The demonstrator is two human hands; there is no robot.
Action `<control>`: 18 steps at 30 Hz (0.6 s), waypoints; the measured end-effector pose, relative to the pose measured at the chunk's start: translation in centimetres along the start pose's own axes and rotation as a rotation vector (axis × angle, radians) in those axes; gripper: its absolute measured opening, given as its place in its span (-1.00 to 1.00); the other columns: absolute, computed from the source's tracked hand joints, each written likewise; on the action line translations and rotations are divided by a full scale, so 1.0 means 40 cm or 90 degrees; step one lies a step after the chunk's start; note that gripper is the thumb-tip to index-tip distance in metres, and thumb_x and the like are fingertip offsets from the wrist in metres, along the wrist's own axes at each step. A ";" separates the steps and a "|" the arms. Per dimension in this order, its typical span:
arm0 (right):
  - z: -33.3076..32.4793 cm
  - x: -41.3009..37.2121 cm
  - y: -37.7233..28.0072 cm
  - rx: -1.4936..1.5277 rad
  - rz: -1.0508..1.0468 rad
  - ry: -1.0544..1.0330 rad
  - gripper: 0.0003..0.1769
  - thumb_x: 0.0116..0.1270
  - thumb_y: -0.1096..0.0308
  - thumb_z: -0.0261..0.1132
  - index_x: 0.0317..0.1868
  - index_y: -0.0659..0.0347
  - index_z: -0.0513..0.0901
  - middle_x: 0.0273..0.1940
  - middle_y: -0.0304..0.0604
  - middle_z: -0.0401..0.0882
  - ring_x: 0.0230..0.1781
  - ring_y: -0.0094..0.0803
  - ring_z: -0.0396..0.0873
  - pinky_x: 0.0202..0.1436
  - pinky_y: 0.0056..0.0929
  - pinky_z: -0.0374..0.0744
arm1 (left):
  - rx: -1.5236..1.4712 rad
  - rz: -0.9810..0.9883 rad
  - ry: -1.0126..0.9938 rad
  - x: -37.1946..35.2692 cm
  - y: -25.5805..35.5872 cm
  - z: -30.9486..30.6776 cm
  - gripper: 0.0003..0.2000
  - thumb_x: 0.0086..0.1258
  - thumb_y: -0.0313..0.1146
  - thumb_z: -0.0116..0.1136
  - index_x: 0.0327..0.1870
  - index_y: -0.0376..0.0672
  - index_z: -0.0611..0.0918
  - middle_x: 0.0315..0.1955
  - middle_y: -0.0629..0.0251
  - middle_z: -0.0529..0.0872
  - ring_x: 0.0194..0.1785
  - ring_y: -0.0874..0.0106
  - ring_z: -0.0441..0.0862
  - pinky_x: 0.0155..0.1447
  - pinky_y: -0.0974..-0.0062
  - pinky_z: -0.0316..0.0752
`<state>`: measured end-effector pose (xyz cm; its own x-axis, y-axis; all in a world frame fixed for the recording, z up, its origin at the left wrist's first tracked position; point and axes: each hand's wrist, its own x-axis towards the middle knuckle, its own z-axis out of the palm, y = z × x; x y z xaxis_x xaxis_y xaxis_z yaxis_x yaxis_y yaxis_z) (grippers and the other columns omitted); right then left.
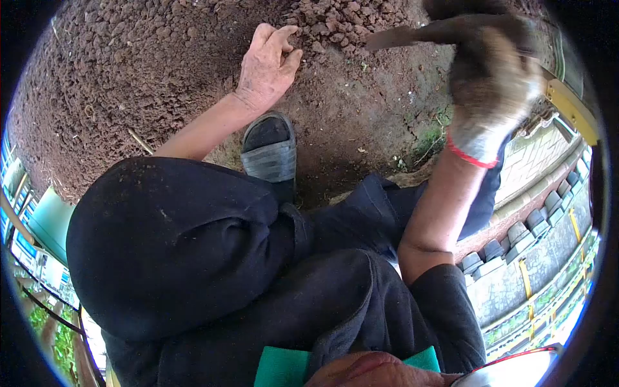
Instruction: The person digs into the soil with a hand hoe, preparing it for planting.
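Note:
My bare left hand (265,69) is over the loose brown soil, its fingers bent and apart with nothing between them. My right hand (493,84), in a dirt-stained glove with a red cuff edge, is closed around a dark digging tool (438,32). The tool's narrow flat blade points left, over the edge of a heap of crumbly soil clods (332,26). Motion smears the glove and the tool's upper part. Smoother packed ground (361,109) lies between my two hands.
My foot in a grey striped slide sandal (269,148) stands just below my left hand. Coarse soil (116,84) spreads across the left. At right are a paved path (535,161), a row of grey blocks (516,232) and a yellow bar (574,109).

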<state>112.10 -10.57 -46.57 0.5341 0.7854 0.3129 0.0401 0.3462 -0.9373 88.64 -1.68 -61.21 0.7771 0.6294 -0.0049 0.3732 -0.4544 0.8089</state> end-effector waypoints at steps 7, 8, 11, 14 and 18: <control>-0.083 -0.057 0.015 -0.315 -0.061 0.055 -0.51 0.49 0.12 0.10 -0.20 0.51 0.64 -0.10 0.28 0.69 -0.29 -0.12 0.75 -0.14 -0.24 0.76 | -0.023 -0.010 0.012 0.037 0.005 0.009 -0.53 0.27 -0.48 0.32 0.24 -0.22 0.53 -0.19 0.21 0.47 -0.28 0.40 0.60 -0.18 0.45 0.62; -0.077 -0.068 -0.009 -0.126 -0.088 0.126 -0.49 0.47 0.10 0.11 -0.28 0.52 0.61 -0.15 0.36 0.68 -0.39 -0.06 0.75 -0.26 -0.17 0.79 | -0.023 0.018 0.019 0.049 0.006 0.013 -0.51 0.26 -0.46 0.31 0.25 -0.24 0.51 -0.20 0.20 0.47 -0.29 0.36 0.59 -0.18 0.40 0.60; -0.123 -0.063 -0.058 0.058 0.064 0.018 -0.58 0.50 0.13 0.07 -0.22 0.39 0.60 -0.06 0.19 0.63 -0.18 -0.12 0.70 -0.15 -0.11 0.77 | 0.020 -0.128 0.008 0.076 0.018 0.032 -0.49 0.28 -0.46 0.35 0.27 -0.28 0.52 -0.17 0.21 0.48 -0.22 0.46 0.64 -0.12 0.56 0.68; -0.157 -0.095 -0.060 -0.072 0.047 -0.012 -0.62 0.52 0.09 0.08 -0.03 0.25 0.59 -0.08 -0.02 0.59 -0.15 -0.21 0.64 -0.07 -0.16 0.71 | 0.081 -0.090 -0.013 0.084 0.048 0.036 -0.46 0.28 -0.47 0.33 0.30 -0.35 0.48 -0.16 0.18 0.47 -0.22 0.43 0.61 -0.09 0.50 0.62; -0.190 -0.037 0.066 -0.122 -0.071 -0.129 -0.55 0.53 -0.01 0.07 0.12 0.21 0.53 0.03 0.00 0.59 -0.15 -0.18 0.63 0.00 -0.15 0.67 | 0.053 0.030 -0.047 0.100 0.042 0.042 -0.46 0.31 -0.50 0.29 0.35 -0.17 0.49 -0.14 0.19 0.44 -0.18 0.42 0.58 -0.07 0.47 0.58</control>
<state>117.82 -14.71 -50.67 0.3389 0.8407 0.4224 0.2578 0.3488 -0.9010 93.24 -0.99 -60.85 0.8291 0.5590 -0.0136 0.3731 -0.5349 0.7581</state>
